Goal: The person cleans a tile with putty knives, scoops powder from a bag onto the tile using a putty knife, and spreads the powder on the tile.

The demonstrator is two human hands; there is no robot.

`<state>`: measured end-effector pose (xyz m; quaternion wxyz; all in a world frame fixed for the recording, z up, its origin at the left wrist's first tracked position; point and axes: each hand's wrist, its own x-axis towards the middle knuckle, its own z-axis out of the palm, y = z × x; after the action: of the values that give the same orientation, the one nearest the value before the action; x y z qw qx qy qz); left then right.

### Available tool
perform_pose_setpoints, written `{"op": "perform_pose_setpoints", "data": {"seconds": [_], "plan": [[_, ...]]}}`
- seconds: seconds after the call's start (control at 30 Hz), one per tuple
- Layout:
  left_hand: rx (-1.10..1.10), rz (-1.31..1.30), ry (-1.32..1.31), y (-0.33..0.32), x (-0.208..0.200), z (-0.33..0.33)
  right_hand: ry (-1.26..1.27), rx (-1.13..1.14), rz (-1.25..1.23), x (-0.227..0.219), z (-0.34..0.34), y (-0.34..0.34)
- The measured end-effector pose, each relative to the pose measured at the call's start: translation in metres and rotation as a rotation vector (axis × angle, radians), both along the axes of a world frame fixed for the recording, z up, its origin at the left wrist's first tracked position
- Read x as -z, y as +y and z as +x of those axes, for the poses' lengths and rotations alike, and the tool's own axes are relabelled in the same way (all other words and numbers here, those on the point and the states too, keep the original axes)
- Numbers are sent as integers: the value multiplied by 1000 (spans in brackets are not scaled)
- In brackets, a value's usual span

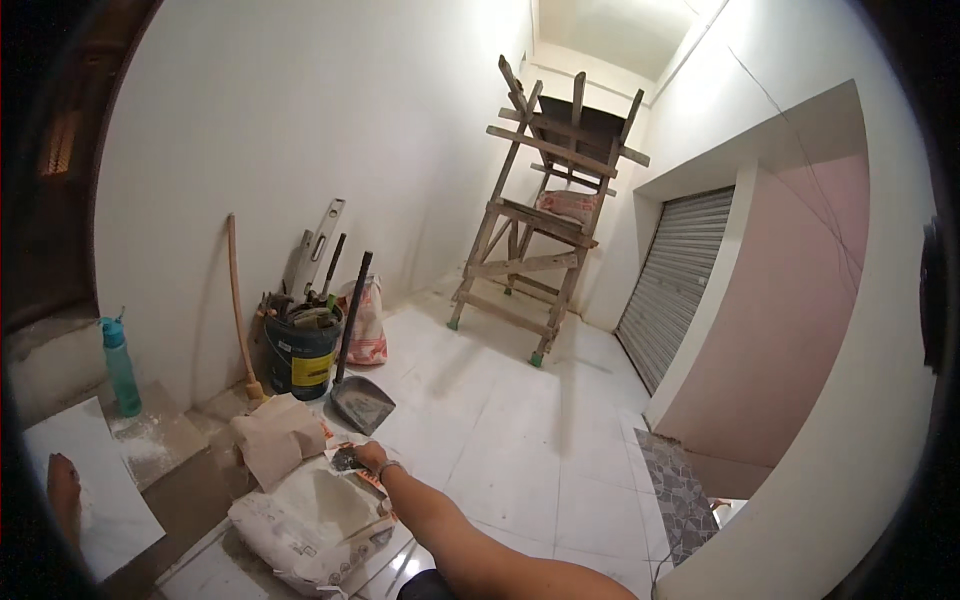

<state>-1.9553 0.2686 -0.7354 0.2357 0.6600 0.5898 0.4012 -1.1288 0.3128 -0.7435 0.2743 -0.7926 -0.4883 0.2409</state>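
Low in the head view, my right hand (372,458) seems closed on a dark thing (344,460), too indistinct to name, just beside a dusty white sack (310,525). It looks slumped, perhaps partly used; what remains inside, I cannot judge. Whether the bare limb (64,492) far left is my left hand, open or closed, I cannot tell.

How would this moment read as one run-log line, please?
Right hand: at dark object, grip unclear | nearby: whitish bag, brown paper | behind: tool bucket, long-handled dustpan | background: wooden scaffold
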Motion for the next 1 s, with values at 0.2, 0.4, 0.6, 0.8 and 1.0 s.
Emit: {"op": "perform_pose_setpoints", "data": {"seconds": [0.2,0.4,0.6,0.8,1.0], "plan": [[-162,328,240,25,-6,38,-150,-109,45,5,13,9],[-366,622,473,25,-16,57,-192,-115,-6,12,-1,28],[-446,615,494,16,-19,34,-181,-159,113,12,-29,32],[-463,616,465,23,-29,30,-131,-155,88,12,-13,35],[-508,583,455,0,-23,5,-214,-212,80,24,-32,34]]}}
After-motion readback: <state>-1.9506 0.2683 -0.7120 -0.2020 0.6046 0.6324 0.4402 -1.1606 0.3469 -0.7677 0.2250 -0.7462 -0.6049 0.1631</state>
